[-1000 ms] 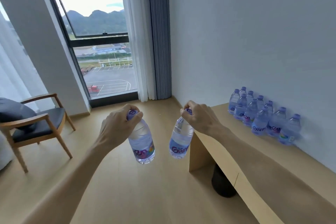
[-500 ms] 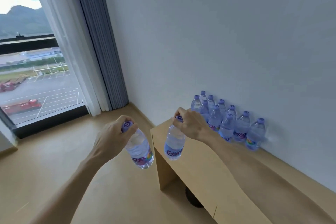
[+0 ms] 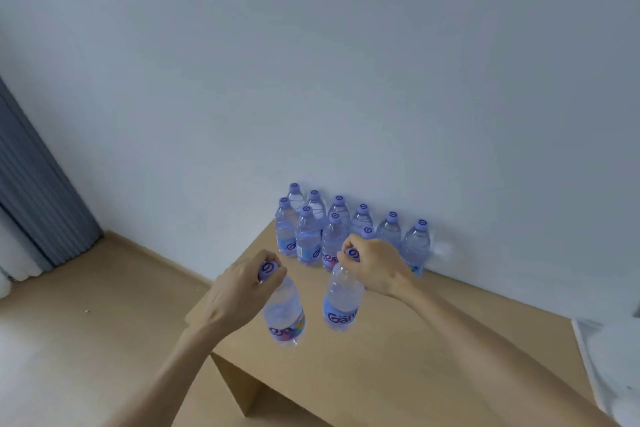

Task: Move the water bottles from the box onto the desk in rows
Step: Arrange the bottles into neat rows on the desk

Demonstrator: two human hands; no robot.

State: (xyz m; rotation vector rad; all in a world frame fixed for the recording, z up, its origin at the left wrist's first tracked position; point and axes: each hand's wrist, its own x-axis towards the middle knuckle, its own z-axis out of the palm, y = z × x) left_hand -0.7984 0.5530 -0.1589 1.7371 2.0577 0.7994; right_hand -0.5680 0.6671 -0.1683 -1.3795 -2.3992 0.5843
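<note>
Moved since the earlier frame: both carried bottles, from beside the desk's left end to above its top; the window had passed out of view.

Left hand (image 3: pixel 242 291): fingers curled round the purple cap of the left bottle (image 3: pixel 284 314), which hung tilted over the desk (image 3: pixel 433 350) near its front left corner.

Right hand (image 3: pixel 375 269): fingers curled round the cap of the right bottle (image 3: pixel 343 302), which hung just in front of the standing bottles (image 3: pixel 332 229).

Standing bottles: ten counted, upright in two close rows along the desk's back edge against the wall (image 3: pixel 346 80), toward the left end. Front row shorter than the back row.

Box: not in view.

Risks, as judged: a cap-only hold let each bottle swing, so a slip could drop one; the left bottle hung close to the desk's left edge and might land off it or half on. The right bottle, set down carelessly, could knock the front row, and closely packed bottles would topple together.
</note>
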